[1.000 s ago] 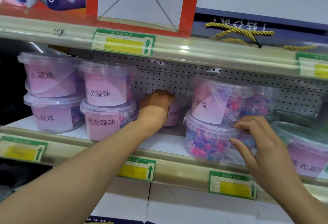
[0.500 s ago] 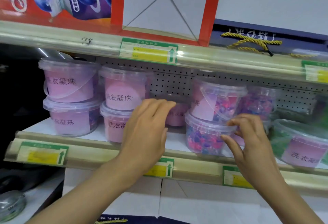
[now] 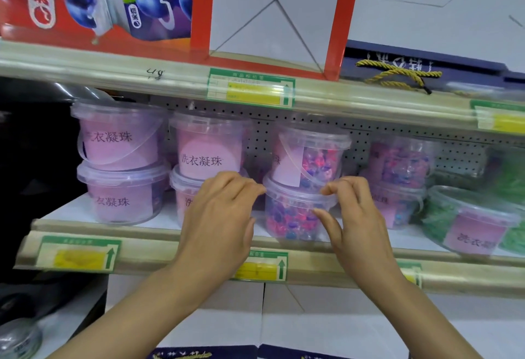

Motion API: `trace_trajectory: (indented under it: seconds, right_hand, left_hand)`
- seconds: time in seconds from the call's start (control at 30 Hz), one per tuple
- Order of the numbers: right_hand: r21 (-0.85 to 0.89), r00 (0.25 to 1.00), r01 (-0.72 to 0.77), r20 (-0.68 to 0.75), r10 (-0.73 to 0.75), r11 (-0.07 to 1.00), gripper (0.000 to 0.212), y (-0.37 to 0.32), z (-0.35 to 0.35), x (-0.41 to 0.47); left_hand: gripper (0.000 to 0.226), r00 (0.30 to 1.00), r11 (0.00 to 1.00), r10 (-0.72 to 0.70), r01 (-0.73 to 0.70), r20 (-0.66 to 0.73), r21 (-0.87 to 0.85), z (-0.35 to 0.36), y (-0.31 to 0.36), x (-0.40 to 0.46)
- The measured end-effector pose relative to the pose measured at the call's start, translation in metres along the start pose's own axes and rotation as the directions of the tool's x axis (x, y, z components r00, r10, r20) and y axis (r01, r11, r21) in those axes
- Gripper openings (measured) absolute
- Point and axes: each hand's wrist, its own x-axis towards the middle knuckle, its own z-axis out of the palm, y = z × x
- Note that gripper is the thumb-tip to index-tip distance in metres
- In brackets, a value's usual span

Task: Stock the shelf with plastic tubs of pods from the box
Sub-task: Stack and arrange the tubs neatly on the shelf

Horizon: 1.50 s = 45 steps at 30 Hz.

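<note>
Perforated metal back panel [image 3: 355, 131], beige shelf rails [image 3: 170, 245], price tags [image 3: 251, 91]

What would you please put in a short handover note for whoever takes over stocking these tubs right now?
Left hand: at the left side of the lower clear plastic tub of pink and blue pods, fingers loosely curled; grip unclear.
Right hand: thumb and fingers pinch that tub's rim.
A second clear tub with a pink label is stacked on it, label turned sideways.
Done: two stacks of pink-labelled tubs stand left on the white shelf.
Left: square up this stack. The box is not in view.
</note>
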Motion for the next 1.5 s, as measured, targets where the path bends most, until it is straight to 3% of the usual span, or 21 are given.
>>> trace_trajectory:
  seconds: [0.17, 0.33, 0.5, 0.7, 0.9, 1.0, 1.1, 1.17, 1.23, 1.3, 1.37, 1.5]
  right_hand:
    - [0.044, 0.998, 0.011, 0.056, -0.014, 0.999, 0.027, 0.017, -0.007, 0.001]
    - [0.137, 0.974, -0.194, 0.145, 0.174, 0.971, 0.038, 0.034, -0.018, 0.001]
    - [0.238, 0.944, -0.324, 0.014, 0.33, 0.916, 0.023, 0.005, -0.025, -0.001]
    - [0.056, 0.96, -0.281, 0.024, 0.28, 0.958, 0.04, -0.012, -0.009, -0.007]
    - [0.028, 0.985, -0.174, 0.021, 0.173, 0.984, 0.031, 0.001, -0.013, -0.004]
    - [0.282, 0.955, -0.286, 0.009, 0.296, 0.916, 0.035, 0.006, -0.022, -0.002]
    - [0.654, 0.879, -0.409, 0.093, 0.468, 0.636, 0.048, 0.011, -0.037, 0.019]
    - [0.721, 0.888, -0.427, 0.221, 0.403, 0.546, 0.072, 0.022, -0.042, 0.038]
    - [0.701, 0.912, -0.411, 0.313, 0.266, 0.583, 0.087, 0.032, -0.041, 0.052]
    - [0.676, 0.918, -0.382, 0.357, 0.174, 0.631, 0.076, 0.035, -0.039, 0.061]
    - [0.684, 0.923, -0.373, 0.34, 0.178, 0.627, 0.05, 0.034, -0.037, 0.067]
    - [0.671, 0.951, -0.297, 0.146, 0.271, 0.68, 0.036, 0.034, -0.037, 0.07]
  left_hand:
    - [0.052, 1.0, 1.0, 0.019, -0.019, 0.007, -0.015, 0.002, 0.001, 0.003]
    - [0.054, 1.0, 1.0, 0.015, -0.015, -0.006, 0.001, 0.002, 0.0, 0.012]
    - [0.052, 0.999, 1.0, 0.011, -0.011, 0.035, 0.007, 0.009, 0.007, 0.022]
    - [0.037, 0.99, 0.999, -0.031, 0.035, 0.135, -0.026, 0.022, 0.022, 0.036]
    - [0.032, 0.996, 0.999, 0.014, -0.01, 0.085, -0.052, 0.027, 0.019, 0.038]
    - [0.03, 0.997, 0.996, -0.003, 0.01, 0.082, -0.086, 0.026, 0.02, 0.036]
    - [0.028, 0.997, 0.996, -0.009, 0.016, 0.082, -0.088, 0.026, 0.02, 0.035]
    - [0.027, 0.996, 0.996, -0.015, 0.023, 0.092, -0.09, 0.025, 0.021, 0.036]
    - [0.027, 0.994, 0.995, -0.026, 0.036, 0.108, -0.091, 0.024, 0.022, 0.036]
    - [0.026, 0.991, 0.994, -0.045, 0.057, 0.129, -0.095, 0.023, 0.023, 0.037]
    - [0.026, 0.985, 0.992, -0.068, 0.083, 0.158, -0.092, 0.021, 0.024, 0.038]
    - [0.027, 0.973, 0.993, -0.083, 0.098, 0.214, -0.061, 0.019, 0.025, 0.041]
